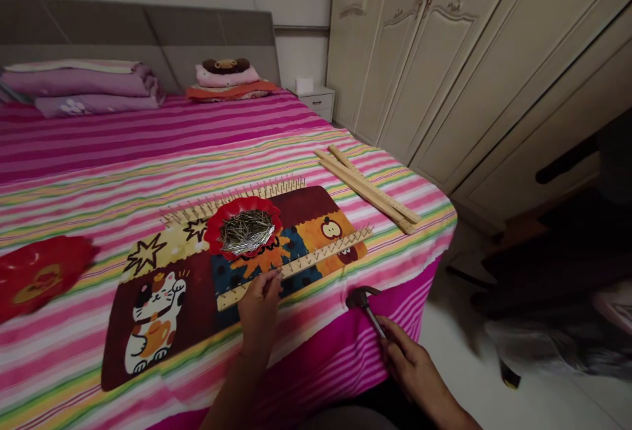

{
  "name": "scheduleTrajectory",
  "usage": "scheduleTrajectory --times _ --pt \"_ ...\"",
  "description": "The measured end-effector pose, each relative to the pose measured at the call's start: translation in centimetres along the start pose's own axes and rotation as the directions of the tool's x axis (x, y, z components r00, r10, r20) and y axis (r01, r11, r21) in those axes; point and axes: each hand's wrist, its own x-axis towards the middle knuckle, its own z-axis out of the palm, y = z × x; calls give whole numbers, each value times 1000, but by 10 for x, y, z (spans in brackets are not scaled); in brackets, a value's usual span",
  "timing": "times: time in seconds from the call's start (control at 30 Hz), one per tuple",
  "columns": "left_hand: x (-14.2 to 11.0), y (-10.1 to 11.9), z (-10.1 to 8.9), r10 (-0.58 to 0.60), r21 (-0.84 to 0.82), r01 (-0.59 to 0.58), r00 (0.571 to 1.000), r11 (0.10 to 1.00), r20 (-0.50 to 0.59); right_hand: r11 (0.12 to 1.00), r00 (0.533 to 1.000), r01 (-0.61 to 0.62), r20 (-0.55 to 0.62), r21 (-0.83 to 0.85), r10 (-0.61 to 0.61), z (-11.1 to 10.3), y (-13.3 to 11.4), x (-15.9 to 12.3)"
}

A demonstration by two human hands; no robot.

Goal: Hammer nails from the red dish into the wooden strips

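My right hand [402,354] is closed around the handle of a hammer [363,301], its dark head held low over the near edge of the bed. Over a wooden strip [316,257] set with a row of nails, my left hand [261,301] makes a pinch. Whatever is between those fingertips is too small to make out. The strip lies slantwise on a patterned mat [197,288] with a cartoon cat. Just beyond it, a red scalloped bowl [213,236] holds many loose nails [247,231]. Behind the bowl is another strip [197,211] bristling with nails.
Several wooden strips with holes [370,189] lie crossed at the right on the striped bedspread [276,153]. A red tray [44,272] is at the left edge. Folded bedding [89,84] sits by the headboard [212,25]. Wardrobes [419,54] line the right wall.
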Motion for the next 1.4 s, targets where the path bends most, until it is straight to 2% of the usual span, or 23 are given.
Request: scheduleTrajectory --times 0.17,0.3,0.4,0.47,0.57,0.73,0.87,1.0,1.07,1.13,1.27,1.4 --pt "2 -3 3 23 22 -23 1000 999 9 1000 1000 -2 -20 -11 1 1 6 1" --pt "3 -5 2 119 132 -118 993 984 -1 1000 999 19 -40 -8 -19 5 8 -5" --pt "3 -6 2 245 254 -234 969 938 -11 998 998 60 3 -30 -60 8 -8 -12" --pt "2 -5 3 331 316 -313 944 895 -3 988 987 144 76 -53 -139 11 -28 -14" --pt "0 -5 4 407 366 -386 913 847 19 945 938 310 197 -101 -286 21 -64 -11" --pt "0 -7 4 418 380 -401 908 834 40 866 858 479 284 -144 -428 48 -111 1" --pt "0 -10 4 422 401 -405 905 822 48 797 797 580 321 -167 -512 63 -128 7" --pt "-1 -11 5 463 418 -438 885 796 47 711 729 673 341 -204 -593 68 -132 10" --pt "-1 -10 5 468 436 -443 882 783 56 681 713 692 370 -238 -596 68 -132 12" --pt "-1 -10 5 465 447 -442 883 778 64 686 722 682 390 -255 -572 66 -131 11" --pt "0 -11 7 477 404 -456 877 793 55 753 771 620 342 -218 -536 54 -126 1" --pt "-4 -10 -2 474 352 -463 878 813 60 842 858 489 299 -227 -417 24 -97 -8"
